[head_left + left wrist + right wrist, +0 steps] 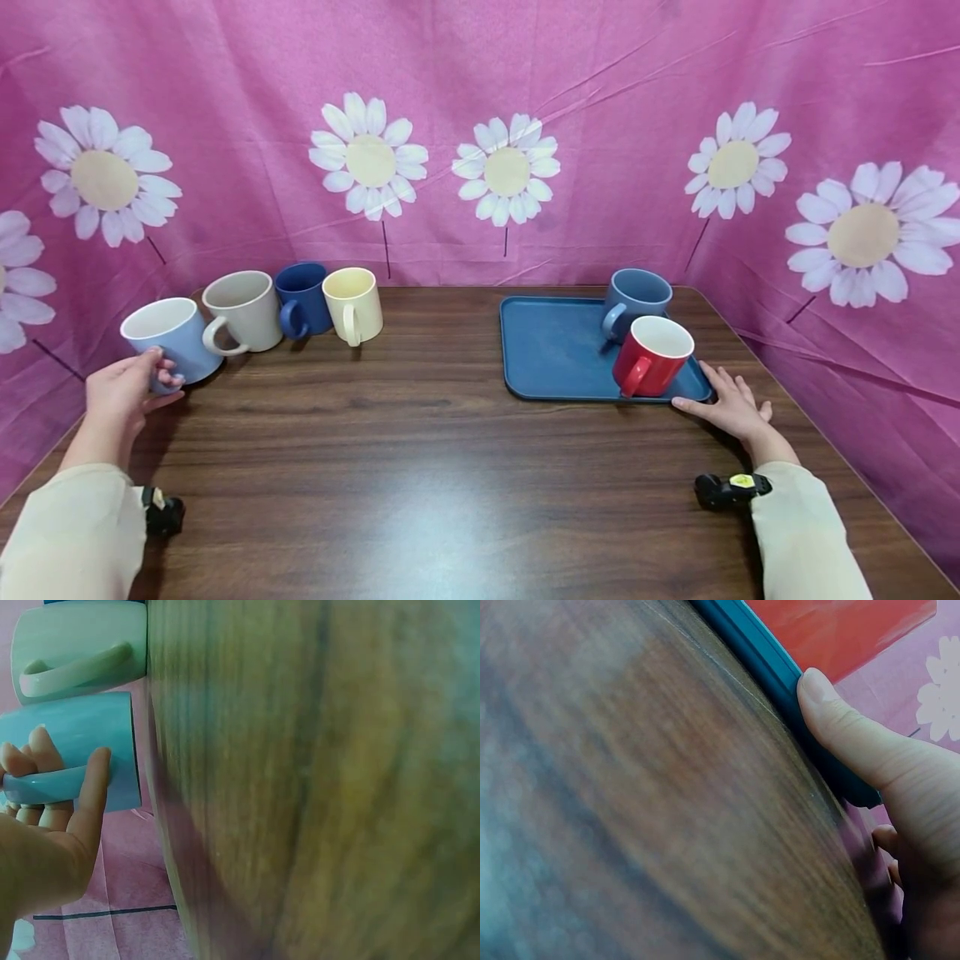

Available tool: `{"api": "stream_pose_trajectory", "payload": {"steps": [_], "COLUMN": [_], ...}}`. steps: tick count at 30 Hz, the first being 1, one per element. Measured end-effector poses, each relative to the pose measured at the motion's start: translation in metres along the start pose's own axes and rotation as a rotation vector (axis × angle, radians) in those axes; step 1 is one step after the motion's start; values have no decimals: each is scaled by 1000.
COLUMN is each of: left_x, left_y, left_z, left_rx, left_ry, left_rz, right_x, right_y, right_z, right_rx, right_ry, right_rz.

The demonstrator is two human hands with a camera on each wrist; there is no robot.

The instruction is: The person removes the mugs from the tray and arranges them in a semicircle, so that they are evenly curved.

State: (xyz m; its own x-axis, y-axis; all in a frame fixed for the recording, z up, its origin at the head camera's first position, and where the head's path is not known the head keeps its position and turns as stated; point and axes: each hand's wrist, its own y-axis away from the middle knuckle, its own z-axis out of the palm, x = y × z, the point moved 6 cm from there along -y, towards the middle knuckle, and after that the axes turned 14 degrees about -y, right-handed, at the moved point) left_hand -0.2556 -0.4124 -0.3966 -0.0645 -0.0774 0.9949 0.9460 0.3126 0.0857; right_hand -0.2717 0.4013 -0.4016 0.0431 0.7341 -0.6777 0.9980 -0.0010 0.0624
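My left hand (129, 392) grips a light blue mug (187, 337) at its handle, at the left end of a row of mugs. The left wrist view shows fingers through the handle (46, 785); whether the mug's base touches the table I cannot tell. Far to the right, my right hand (731, 406) rests at the front right corner of a blue rectangular tray (555, 367). Its thumb (832, 705) lies straight on the tray's rim. A red mug (651, 367) and a grey-blue mug (633, 302) stand upright on the tray's right part.
Beside the light blue mug stand a grey mug (251, 312), a dark blue mug (307, 296) and a pale yellow mug (358, 304). The brown wooden table (420, 467) stretches between the row and the tray. A pink flowered cloth (442, 75) hangs behind and along both sides.
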Motion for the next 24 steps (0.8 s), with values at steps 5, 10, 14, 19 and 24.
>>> {"api": "stream_pose_trajectory", "payload": {"steps": [5, 10, 14, 19, 24], "left_x": [2, 1, 8, 24, 26], "left_y": [1, -1, 10, 29, 34], "left_z": [4, 7, 17, 36, 42], "left_rx": [-6, -34, -33, -48, -32], "left_ry": [-64, -35, -18, 23, 18], "left_rz": [6, 11, -13, -35, -51], "right_x": [0, 0, 1, 2, 3], "right_y": [0, -1, -1, -1, -1], "right_z": [0, 0, 0, -1, -1], "right_rx": [-1, -2, -3, 3, 2], "right_ry": [-1, -1, 2, 1, 3], "right_rz": [1, -2, -2, -3, -2]}}
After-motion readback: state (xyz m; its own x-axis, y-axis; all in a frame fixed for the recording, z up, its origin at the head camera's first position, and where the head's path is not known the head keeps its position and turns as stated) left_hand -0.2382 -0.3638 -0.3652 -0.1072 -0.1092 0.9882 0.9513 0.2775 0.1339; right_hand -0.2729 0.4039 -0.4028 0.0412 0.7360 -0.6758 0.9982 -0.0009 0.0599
